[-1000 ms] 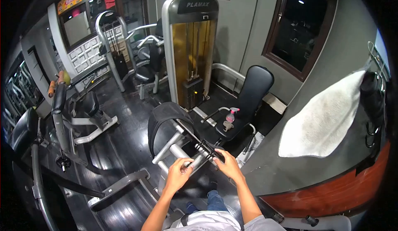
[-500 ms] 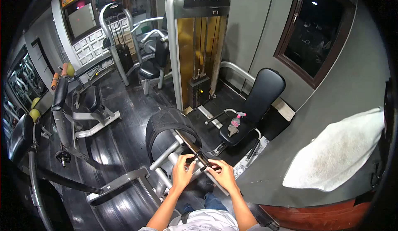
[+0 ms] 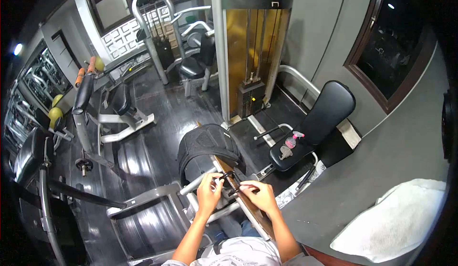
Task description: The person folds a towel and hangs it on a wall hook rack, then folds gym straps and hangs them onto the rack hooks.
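Just above a narrow brown board with a pale metal edge (image 3: 253, 209), my two hands are close together at a small black fitting (image 3: 228, 175), too small to make out fully. My left hand (image 3: 209, 192) pinches its left side with thumb and fingertips. My right hand (image 3: 260, 196) has its fingertips closed on the fitting's right part, near the board's edge. A black curved padded bag or pad (image 3: 210, 144) lies beyond my hands, over the silver machine frame.
A weight-stack machine (image 3: 250, 51) stands ahead, with a black seat (image 3: 298, 154) bearing a pink spray bottle (image 3: 292, 140) and a crumpled cloth (image 3: 285, 152). A white towel (image 3: 393, 220) hangs at right. More gym machines (image 3: 121, 118) stand left.
The view has turned, so the weight machine and seat appear further right and the towel lower. My hands have stayed near the black fitting, and the brown board shows more between them.
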`<state>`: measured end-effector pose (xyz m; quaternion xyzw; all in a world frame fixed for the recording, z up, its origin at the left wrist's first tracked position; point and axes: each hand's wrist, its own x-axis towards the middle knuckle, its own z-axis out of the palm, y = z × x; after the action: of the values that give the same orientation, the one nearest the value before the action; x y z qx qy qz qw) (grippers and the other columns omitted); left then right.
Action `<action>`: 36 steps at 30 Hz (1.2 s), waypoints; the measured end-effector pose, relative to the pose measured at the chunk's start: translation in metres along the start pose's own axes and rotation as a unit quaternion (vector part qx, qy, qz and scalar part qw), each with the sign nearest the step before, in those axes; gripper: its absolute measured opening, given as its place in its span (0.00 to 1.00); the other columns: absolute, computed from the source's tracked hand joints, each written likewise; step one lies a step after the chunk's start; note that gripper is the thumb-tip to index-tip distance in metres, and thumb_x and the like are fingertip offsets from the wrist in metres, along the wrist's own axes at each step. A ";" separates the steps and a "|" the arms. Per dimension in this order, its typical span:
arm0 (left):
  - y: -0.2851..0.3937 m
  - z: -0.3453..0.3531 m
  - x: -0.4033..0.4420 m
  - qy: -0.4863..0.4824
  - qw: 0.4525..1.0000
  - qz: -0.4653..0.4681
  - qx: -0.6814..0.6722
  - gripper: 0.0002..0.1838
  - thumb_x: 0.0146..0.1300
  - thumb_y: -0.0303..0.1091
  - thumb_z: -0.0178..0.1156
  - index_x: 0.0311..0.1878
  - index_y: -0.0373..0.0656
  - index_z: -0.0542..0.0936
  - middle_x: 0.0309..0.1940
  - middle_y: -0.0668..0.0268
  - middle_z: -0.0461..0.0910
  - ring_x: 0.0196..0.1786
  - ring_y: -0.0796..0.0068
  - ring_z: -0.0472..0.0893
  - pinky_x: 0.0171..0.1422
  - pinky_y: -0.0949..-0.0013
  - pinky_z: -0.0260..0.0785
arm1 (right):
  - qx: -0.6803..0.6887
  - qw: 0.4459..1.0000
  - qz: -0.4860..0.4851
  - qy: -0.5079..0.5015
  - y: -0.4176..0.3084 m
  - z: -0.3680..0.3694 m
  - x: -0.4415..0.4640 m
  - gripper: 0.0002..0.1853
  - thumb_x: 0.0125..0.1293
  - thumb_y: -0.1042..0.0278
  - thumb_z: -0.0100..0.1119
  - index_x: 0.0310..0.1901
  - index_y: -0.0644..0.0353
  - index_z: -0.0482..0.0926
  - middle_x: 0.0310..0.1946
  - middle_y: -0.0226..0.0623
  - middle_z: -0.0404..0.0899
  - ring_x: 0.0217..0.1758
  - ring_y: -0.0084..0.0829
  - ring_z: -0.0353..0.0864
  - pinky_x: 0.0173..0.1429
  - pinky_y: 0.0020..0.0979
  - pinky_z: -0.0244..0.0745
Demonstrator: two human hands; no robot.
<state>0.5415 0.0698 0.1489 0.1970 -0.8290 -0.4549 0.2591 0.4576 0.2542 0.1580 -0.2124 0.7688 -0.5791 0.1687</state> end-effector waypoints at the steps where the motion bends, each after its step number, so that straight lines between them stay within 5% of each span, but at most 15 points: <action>1: -0.002 0.000 0.000 -0.002 1.000 0.003 0.005 0.11 0.62 0.25 0.70 0.47 0.40 0.83 0.42 0.65 0.82 0.31 0.76 0.79 0.36 0.72 0.71 | -0.016 1.000 0.004 0.011 0.007 -0.003 0.004 0.14 0.65 0.60 0.73 0.47 0.58 0.89 0.37 0.38 0.89 0.36 0.28 0.89 0.45 0.28 0.81; 6: 0.005 0.000 -0.001 0.002 1.000 -0.006 0.006 0.09 0.62 0.25 0.70 0.45 0.39 0.82 0.40 0.64 0.82 0.29 0.76 0.78 0.36 0.72 0.70 | -0.229 0.968 -0.061 0.077 0.051 -0.003 0.025 0.28 0.67 0.43 0.67 0.59 0.58 0.82 0.41 0.47 0.87 0.48 0.48 0.87 0.59 0.42 0.79; 7: 0.007 0.000 -0.001 0.004 1.000 -0.008 0.008 0.09 0.62 0.25 0.70 0.45 0.39 0.82 0.40 0.64 0.82 0.29 0.76 0.78 0.36 0.72 0.70 | -0.214 0.976 0.007 0.028 0.058 -0.003 0.026 0.36 0.66 0.35 0.64 0.63 0.59 0.79 0.48 0.55 0.86 0.54 0.55 0.85 0.64 0.44 0.76; 10: 0.009 -0.002 -0.001 0.005 1.000 -0.006 0.019 0.09 0.62 0.24 0.69 0.43 0.38 0.81 0.40 0.63 0.82 0.29 0.77 0.77 0.36 0.72 0.70 | -0.113 0.984 0.121 -0.069 0.058 -0.001 0.029 0.38 0.66 0.34 0.63 0.64 0.60 0.79 0.53 0.59 0.84 0.59 0.54 0.84 0.66 0.42 0.75; 15: 0.007 -0.002 -0.001 -0.007 0.999 -0.008 0.038 0.10 0.62 0.27 0.69 0.46 0.40 0.81 0.42 0.63 0.83 0.31 0.70 0.80 0.37 0.68 0.73 | -0.059 0.992 0.108 -0.020 0.059 -0.002 0.033 0.32 0.56 0.44 0.79 0.54 0.61 0.86 0.53 0.51 0.87 0.60 0.43 0.85 0.65 0.36 0.77; 21: 0.021 -0.005 -0.002 0.005 0.999 0.007 0.045 0.13 0.60 0.31 0.73 0.45 0.41 0.82 0.40 0.63 0.83 0.31 0.70 0.80 0.37 0.68 0.73 | -0.076 0.993 0.089 0.004 0.049 -0.003 0.034 0.31 0.54 0.50 0.81 0.55 0.60 0.86 0.52 0.50 0.87 0.60 0.42 0.85 0.66 0.39 0.77; 27: 0.036 -0.009 -0.005 -0.021 0.996 0.000 0.091 0.28 0.48 0.47 0.81 0.47 0.41 0.81 0.42 0.64 0.82 0.36 0.67 0.81 0.44 0.63 0.75 | -0.039 0.996 0.075 0.000 0.063 0.000 0.032 0.35 0.52 0.55 0.83 0.61 0.57 0.81 0.55 0.50 0.85 0.61 0.43 0.84 0.65 0.41 0.77; 34: 0.030 -0.003 -0.012 -0.040 0.994 -0.001 0.099 0.38 0.46 0.52 0.82 0.56 0.42 0.78 0.51 0.59 0.81 0.53 0.55 0.82 0.56 0.55 0.75 | -0.143 0.986 -0.051 0.066 0.063 0.001 0.033 0.40 0.49 0.59 0.84 0.65 0.54 0.78 0.51 0.44 0.80 0.52 0.43 0.82 0.58 0.41 0.79; 36: 0.027 -0.001 -0.014 -0.044 0.994 -0.006 0.099 0.39 0.46 0.52 0.81 0.58 0.42 0.77 0.52 0.57 0.80 0.57 0.52 0.81 0.58 0.53 0.74 | -0.134 0.987 -0.011 0.087 0.049 0.003 0.030 0.40 0.49 0.59 0.84 0.65 0.55 0.78 0.50 0.45 0.81 0.51 0.42 0.83 0.57 0.41 0.79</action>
<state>0.5506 0.0905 0.1695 0.2066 -0.8795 -0.3801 0.1983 0.4267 0.2480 0.1100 -0.1904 0.8489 -0.4889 0.0649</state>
